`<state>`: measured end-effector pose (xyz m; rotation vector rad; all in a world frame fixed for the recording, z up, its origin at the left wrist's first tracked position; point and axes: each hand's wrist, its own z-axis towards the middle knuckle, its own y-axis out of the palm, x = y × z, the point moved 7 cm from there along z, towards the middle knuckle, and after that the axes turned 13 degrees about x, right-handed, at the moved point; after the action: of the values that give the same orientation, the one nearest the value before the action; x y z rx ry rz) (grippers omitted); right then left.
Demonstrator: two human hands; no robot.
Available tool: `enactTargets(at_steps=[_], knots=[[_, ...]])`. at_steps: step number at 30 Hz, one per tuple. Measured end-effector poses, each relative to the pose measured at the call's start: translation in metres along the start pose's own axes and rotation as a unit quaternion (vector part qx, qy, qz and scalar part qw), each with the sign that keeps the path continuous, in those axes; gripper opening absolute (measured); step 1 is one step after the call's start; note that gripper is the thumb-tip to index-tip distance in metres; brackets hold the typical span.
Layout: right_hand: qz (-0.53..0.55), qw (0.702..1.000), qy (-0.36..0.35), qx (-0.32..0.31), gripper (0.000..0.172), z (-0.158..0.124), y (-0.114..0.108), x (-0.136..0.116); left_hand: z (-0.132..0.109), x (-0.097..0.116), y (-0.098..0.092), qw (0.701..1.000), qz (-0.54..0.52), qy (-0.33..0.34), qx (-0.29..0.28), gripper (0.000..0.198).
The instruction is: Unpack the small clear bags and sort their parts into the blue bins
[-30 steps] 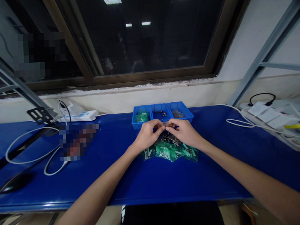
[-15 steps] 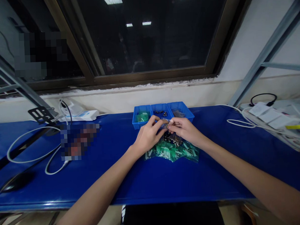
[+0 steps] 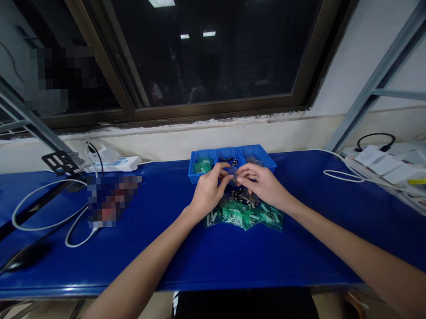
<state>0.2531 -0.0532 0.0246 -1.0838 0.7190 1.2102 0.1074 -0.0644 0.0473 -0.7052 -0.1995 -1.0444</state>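
Note:
My left hand (image 3: 210, 190) and my right hand (image 3: 261, 183) meet above the blue table (image 3: 217, 253), fingertips pinched together on a small clear bag (image 3: 235, 176) of tiny parts. Under the hands lies a heap of clear bags with green parts (image 3: 245, 214) and some dark metal pieces (image 3: 241, 196). Just behind the hands stand three small blue bins (image 3: 232, 155): the left one holds green parts, the middle one a few dark pieces, the right one a clear bag.
White cables (image 3: 42, 214) loop over the table's left part beside a white power strip (image 3: 116, 163) and a dark mouse (image 3: 23, 257). More white cable (image 3: 337, 173) and papers (image 3: 382, 164) lie at the right. A dark window (image 3: 208, 51) runs behind.
Both hands have lifted slightly and moved toward the bins, still working the small bag between the fingertips. The left fingers have spread a little.

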Motion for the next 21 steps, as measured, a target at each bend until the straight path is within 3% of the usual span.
enactTargets(at_steps=[5,8,11,16,21], knots=[[0.044,0.997,0.015,0.057,0.025,0.004,-0.008,0.005,-0.004,0.011,0.003,0.996,0.061,0.061,-0.030,0.029],[0.054,0.997,0.016,0.060,0.023,0.004,-0.009,0.004,-0.006,0.013,0.005,0.990,0.098,0.088,-0.039,0.031],[0.050,0.998,0.013,0.045,0.019,0.003,-0.007,0.002,-0.005,0.010,0.003,0.991,0.103,0.090,-0.015,0.020],[0.009,1.000,-0.002,0.025,0.024,0.001,-0.005,-0.003,-0.003,0.007,0.003,0.991,0.092,0.099,-0.011,0.019],[-0.097,0.991,-0.074,0.061,0.017,0.002,-0.011,-0.006,-0.001,0.003,0.004,0.998,0.036,0.042,-0.021,0.015]])
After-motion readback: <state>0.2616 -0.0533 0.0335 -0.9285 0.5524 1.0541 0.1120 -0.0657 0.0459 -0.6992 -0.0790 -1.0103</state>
